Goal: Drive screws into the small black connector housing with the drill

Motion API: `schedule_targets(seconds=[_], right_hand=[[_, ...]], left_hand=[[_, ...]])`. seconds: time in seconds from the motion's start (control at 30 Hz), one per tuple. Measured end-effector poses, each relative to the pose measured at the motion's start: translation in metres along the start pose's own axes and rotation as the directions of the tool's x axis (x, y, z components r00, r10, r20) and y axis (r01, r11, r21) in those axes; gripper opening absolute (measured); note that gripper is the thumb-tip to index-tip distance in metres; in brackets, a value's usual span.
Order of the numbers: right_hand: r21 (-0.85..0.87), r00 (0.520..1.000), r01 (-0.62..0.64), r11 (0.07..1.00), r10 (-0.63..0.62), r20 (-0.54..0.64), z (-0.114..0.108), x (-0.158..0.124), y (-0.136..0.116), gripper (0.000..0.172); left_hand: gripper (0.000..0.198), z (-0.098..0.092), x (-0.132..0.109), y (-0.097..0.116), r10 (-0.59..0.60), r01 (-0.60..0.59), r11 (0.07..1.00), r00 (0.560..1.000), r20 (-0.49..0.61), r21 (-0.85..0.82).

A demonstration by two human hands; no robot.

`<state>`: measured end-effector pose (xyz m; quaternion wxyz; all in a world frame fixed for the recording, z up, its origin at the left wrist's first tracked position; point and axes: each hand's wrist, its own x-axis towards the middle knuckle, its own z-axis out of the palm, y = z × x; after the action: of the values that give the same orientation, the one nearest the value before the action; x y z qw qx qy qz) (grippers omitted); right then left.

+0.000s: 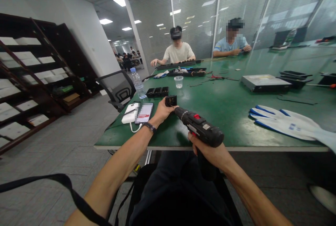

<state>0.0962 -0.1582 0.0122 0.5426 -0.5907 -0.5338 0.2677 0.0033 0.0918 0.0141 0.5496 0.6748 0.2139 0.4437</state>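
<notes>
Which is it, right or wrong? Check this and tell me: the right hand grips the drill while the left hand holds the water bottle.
Wrong on one point: the left hand holds a small black part, not the water bottle, which stands apart on the table. The head view shows it. The right hand does grip the drill.

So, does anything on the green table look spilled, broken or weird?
Nothing looks spilled or broken. A bit untidy: a thin dark strip lies loose between the white-and-blue glove and the silver-topped box, with red-and-black bits farther back. The drill in the right hand looks fine.
</notes>
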Motion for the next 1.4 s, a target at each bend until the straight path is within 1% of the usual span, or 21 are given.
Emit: schedule_targets(seconds=[0.23, 0.4, 0.5, 0.63, 0.93, 1.1, 1.27, 1.4], right_hand=[[0.034, 1.000, -0.028, 0.999, 0.028, -0.001, 0.0009, 0.0000, -0.0007, 0.030], [0.033, 0.998, -0.065, 0.997, 0.066, -0.018, 0.0006, -0.0008, -0.0025, 0.033], [0.025, 0.998, -0.052, 0.998, 0.052, -0.020, 0.0011, -0.0009, -0.0007, 0.034], [0.040, 0.999, -0.026, 0.999, 0.026, -0.019, 0.0016, -0.0007, 0.0002, 0.031], [0.025, 1.000, -0.031, 0.999, 0.031, -0.004, -0.0002, -0.0005, -0.0016, 0.033], [0.017, 0.998, -0.057, 0.998, 0.058, -0.022, 0.0006, -0.0010, -0.0022, 0.033], [0.023, 0.999, -0.048, 0.999, 0.048, 0.017, 0.0007, -0.0013, -0.0001, 0.035], [0.018, 0.998, -0.066, 0.998, 0.066, 0.003, 0.0006, -0.0008, -0.0004, 0.035]], left_hand=[[0.053, -0.0001, -0.0001, -0.0013, -0.003, 0.004, 0.999, 1.000, -0.015, 0.034], [0.055, -0.0022, 0.0028, -0.0066, -0.013, 0.014, 0.999, 1.000, -0.015, 0.039], [0.058, -0.0037, 0.0043, -0.0086, -0.003, 0.003, 0.999, 1.000, -0.005, 0.035], [0.056, -0.0046, 0.0049, -0.0089, -0.008, 0.008, 0.999, 1.000, 0.004, 0.033], [0.052, -0.0034, 0.0036, -0.0065, 0.004, -0.004, 0.999, 1.000, 0.006, 0.037], [0.050, -0.0016, 0.0027, -0.0043, -0.004, 0.004, 1.000, 1.000, -0.009, 0.027], [0.048, -0.0022, 0.0029, -0.0048, -0.009, 0.008, 0.999, 1.000, 0.003, 0.035], [0.048, -0.0024, 0.0019, -0.0034, -0.013, 0.013, 0.998, 1.000, 0.001, 0.055]])
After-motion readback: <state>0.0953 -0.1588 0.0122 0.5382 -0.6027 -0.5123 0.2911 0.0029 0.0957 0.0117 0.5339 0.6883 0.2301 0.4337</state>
